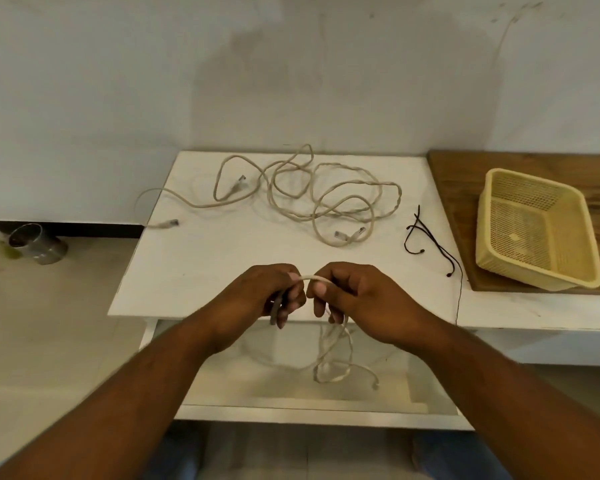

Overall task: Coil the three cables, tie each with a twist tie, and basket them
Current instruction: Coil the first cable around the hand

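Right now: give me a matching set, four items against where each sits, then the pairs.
1 held cable
2 loose cables
3 ties
4 basket

A on the wooden board
B on the table, beside the board
C gripped by left hand and right hand
D tangled at the table's back

Pairs: 1-C, 2-D, 3-B, 4-A
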